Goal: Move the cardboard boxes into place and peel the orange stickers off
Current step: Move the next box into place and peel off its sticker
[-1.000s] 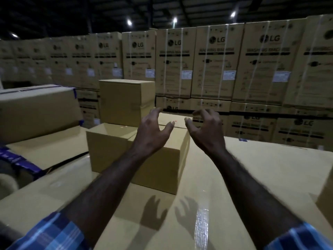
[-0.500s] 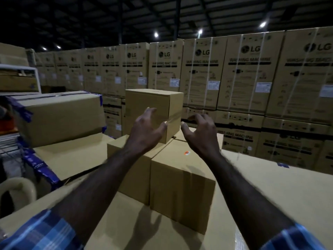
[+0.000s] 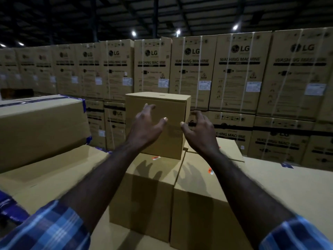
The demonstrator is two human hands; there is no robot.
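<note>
Both arms reach forward in front of a plain upper box (image 3: 158,105) that sits on top of two lower boxes standing side by side, the left lower box (image 3: 144,195) and the right lower box (image 3: 198,204). The left hand (image 3: 146,125) is raised before the upper box's front face, fingers spread and loosely curved, holding nothing; whether its fingertips touch the cardboard is hard to tell in the dim, slightly blurred view. The right hand (image 3: 200,130) is at the box's right front edge, fingers likewise apart and gripping nothing. An orange sticker (image 3: 155,158) lies on top of the left lower box, just below the upper box's bottom edge, and a second orange sticker (image 3: 210,171) lies on top of the right lower box, near the right forearm. The lower boxes rest on a broad cardboard surface (image 3: 288,186). A large box with blue tape (image 3: 41,127) sits to the left, and stacked washing machine cartons (image 3: 237,73) line the background.
</note>
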